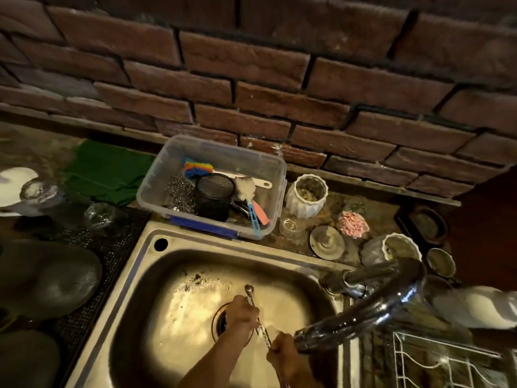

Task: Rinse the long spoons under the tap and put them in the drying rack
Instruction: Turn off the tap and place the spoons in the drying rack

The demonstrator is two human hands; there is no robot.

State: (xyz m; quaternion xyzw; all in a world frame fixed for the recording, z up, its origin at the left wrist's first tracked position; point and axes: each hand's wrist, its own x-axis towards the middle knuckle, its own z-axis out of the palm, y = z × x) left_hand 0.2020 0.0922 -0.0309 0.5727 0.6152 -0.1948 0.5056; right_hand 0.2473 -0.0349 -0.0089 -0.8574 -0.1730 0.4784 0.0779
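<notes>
Where right hand grips, spoon handle hidden

Wall: red-brown brick wall with dark joints runs across the far side, its lower courses meeting a narrow ledge.
Worktop: mottled stone worktop lies beneath the wall, dim and cluttered on the right.
Left side: a green cloth lies far left by the wall, and a black ribbed mat covers the near left.
Right side: dark wooden panel stands at the far right edge.
Light: warm and low (brightest near the middle, fading to shadow at both sides).
</notes>
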